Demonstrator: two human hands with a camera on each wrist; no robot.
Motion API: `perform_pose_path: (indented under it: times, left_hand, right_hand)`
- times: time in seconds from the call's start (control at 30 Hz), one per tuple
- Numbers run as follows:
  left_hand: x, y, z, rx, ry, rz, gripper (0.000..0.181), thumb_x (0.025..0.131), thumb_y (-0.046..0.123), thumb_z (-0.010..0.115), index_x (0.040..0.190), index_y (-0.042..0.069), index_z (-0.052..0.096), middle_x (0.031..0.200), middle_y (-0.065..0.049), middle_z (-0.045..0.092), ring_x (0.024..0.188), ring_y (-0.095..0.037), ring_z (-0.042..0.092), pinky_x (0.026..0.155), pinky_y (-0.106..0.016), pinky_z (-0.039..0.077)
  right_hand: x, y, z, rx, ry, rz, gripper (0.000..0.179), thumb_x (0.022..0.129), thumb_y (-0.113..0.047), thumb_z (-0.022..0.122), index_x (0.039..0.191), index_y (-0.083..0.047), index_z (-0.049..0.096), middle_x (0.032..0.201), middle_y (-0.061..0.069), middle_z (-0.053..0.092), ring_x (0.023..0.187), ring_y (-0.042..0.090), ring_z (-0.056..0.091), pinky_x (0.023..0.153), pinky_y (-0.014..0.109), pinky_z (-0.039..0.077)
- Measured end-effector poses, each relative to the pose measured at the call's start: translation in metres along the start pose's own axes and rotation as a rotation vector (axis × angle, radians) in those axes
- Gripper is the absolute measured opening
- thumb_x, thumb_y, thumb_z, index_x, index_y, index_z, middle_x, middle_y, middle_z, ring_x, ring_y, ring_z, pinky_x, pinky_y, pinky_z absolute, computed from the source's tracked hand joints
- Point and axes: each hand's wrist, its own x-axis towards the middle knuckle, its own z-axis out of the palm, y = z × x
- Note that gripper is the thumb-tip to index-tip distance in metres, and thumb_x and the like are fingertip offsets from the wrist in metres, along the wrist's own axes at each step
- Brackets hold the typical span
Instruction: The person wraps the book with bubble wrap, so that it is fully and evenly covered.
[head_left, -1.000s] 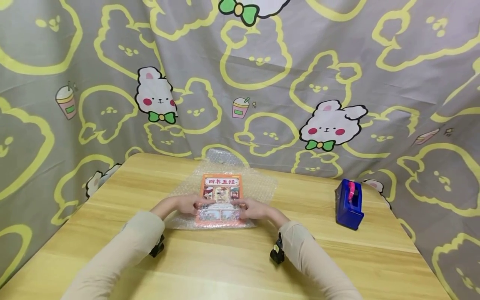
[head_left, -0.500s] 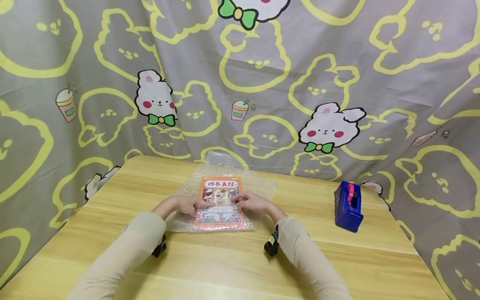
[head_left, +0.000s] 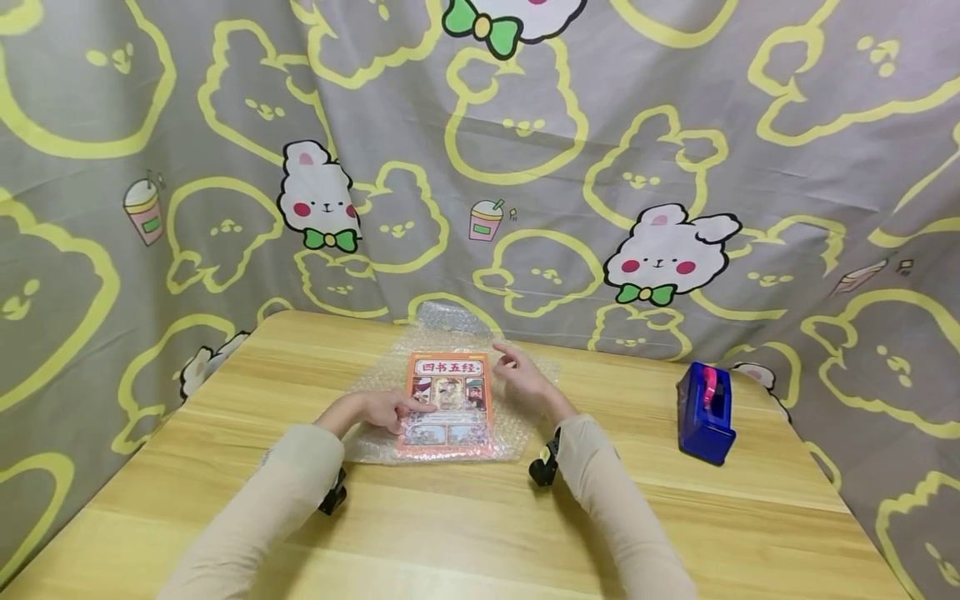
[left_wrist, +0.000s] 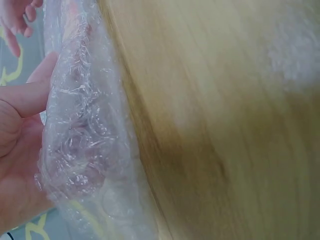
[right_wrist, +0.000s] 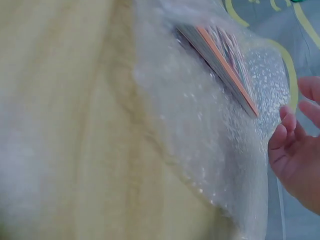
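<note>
A book (head_left: 447, 387) with an orange cover and large red characters lies on a sheet of bubble wrap (head_left: 378, 367). The wrap's near part is folded over the book's lower half. My left hand (head_left: 381, 409) presses the folded wrap at the book's left side, index finger stretched over the cover. In the left wrist view, the thumb (left_wrist: 30, 98) touches the crinkled wrap; the other fingertips are hidden behind it. My right hand (head_left: 521, 377) hovers by the book's upper right edge, apart from it, fingers loosely bent, holding nothing. The book's page edges (right_wrist: 220, 57) show in the right wrist view.
A blue tape dispenser (head_left: 706, 414) with a pink roll stands at the right of the wooden table (head_left: 450, 533). A grey curtain with cartoon animals (head_left: 525, 125) hangs behind the table's far edge. The wrap's far end (head_left: 444, 317) rises near that edge.
My right hand has left the folded wrap at the book's lower right and moved up and away to its upper right edge. The left hand stays pressed on the wrap.
</note>
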Motion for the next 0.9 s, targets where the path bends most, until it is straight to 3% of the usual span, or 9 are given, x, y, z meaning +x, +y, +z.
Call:
perform_pose_path:
  times: [0.13, 0.27, 0.47, 0.9]
  left_hand:
    - [0.001, 0.0, 0.0, -0.01, 0.002, -0.003, 0.073, 0.073, -0.018, 0.054, 0.137, 0.016, 0.042, 0.096, -0.01, 0.043, 0.073, -0.016, 0.032, 0.058, -0.022, 0.034]
    - [0.001, -0.001, 0.0, -0.018, 0.007, -0.014, 0.073, 0.073, -0.019, 0.053, 0.136, 0.016, 0.044, 0.092, -0.008, 0.042, 0.074, -0.017, 0.033, 0.059, -0.023, 0.034]
    - [0.0, 0.001, -0.001, -0.013, 0.003, 0.006, 0.074, 0.072, -0.02, 0.052, 0.137, 0.015, 0.042, 0.07, 0.002, 0.029, 0.064, -0.013, 0.031, 0.052, -0.017, 0.03]
    - [-0.002, -0.001, 0.002, 0.035, 0.023, 0.002, 0.073, 0.073, -0.016, 0.054, 0.137, 0.017, 0.043, 0.066, 0.003, 0.027, 0.06, -0.011, 0.03, 0.051, -0.017, 0.029]
  right_hand:
    - [0.002, -0.006, -0.003, 0.092, 0.081, 0.051, 0.055, 0.092, -0.005, 0.047, 0.142, 0.002, 0.025, 0.137, 0.026, 0.03, 0.094, 0.034, 0.048, 0.081, 0.048, 0.046]
    - [0.007, -0.008, -0.003, 0.156, 0.115, 0.046, 0.059, 0.092, -0.006, 0.048, 0.143, 0.001, 0.019, 0.147, 0.021, 0.012, 0.113, 0.04, 0.042, 0.092, 0.052, 0.041]
    - [0.024, 0.003, -0.001, 0.144, 0.14, 0.035, 0.066, 0.091, -0.008, 0.05, 0.145, -0.002, 0.012, 0.148, 0.021, 0.015, 0.111, 0.041, 0.046, 0.089, 0.049, 0.045]
    - [0.034, 0.005, 0.001, 0.166, 0.128, 0.076, 0.067, 0.09, -0.008, 0.049, 0.146, -0.004, 0.013, 0.148, 0.022, 0.015, 0.116, 0.045, 0.042, 0.092, 0.05, 0.042]
